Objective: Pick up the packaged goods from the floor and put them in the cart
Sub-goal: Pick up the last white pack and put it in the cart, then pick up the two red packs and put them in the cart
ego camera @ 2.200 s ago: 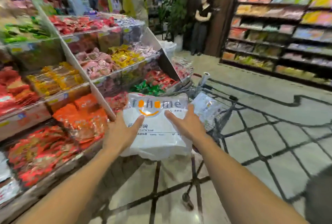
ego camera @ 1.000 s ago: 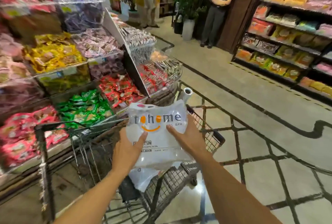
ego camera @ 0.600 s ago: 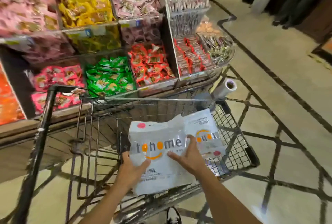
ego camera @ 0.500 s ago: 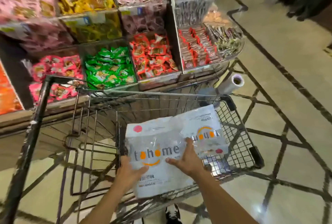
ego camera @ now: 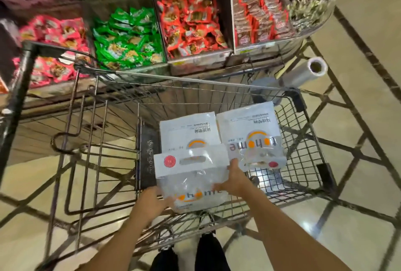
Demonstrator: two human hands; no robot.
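Note:
A white "tohome" package (ego camera: pixel 191 175) with a clear window and a cut-out handle lies low in the wire shopping cart (ego camera: pixel 303 140). My left hand (ego camera: pixel 152 201) holds its lower left corner. My right hand (ego camera: pixel 235 180) holds its right edge, thumb on its face. It partly overlaps a second white package (ego camera: pixel 188 131) lying flat in the basket. A third package (ego camera: pixel 249 129) lies beside that one on the right.
The cart's black handle bar (ego camera: pixel 19 79) runs up the left. Snack bins (ego camera: pixel 128 36) of green, red and pink packets stand right behind the cart. A roll of plastic bags (ego camera: pixel 303 73) hangs at the display's corner. Tiled floor opens to the right.
I carried the package from chest height over the cart and lowered it into the basket. My view has tilted down, so two packages lying in the cart now show fully.

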